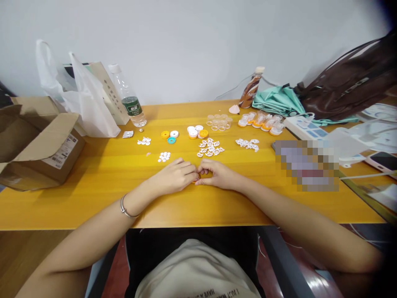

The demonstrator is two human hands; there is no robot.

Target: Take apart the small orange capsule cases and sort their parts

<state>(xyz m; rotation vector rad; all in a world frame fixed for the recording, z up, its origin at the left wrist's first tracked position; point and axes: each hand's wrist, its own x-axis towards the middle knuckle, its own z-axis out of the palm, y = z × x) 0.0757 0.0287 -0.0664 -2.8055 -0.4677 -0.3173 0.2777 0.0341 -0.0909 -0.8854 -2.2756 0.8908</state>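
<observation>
Your left hand [178, 176] and right hand [221, 174] pinched an orange plastic part [196, 180], mostly hidden, probably steadying it from left and right.

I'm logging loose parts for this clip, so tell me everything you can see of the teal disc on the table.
The teal disc is small and round, with a rim and a darker spot at its centre; it looks like plastic. It lies flat on the table, on the person's side of an orange disc and a white disc; whether it touches them is too small to tell. Neither the left hand nor the right hand touches it.
</observation>
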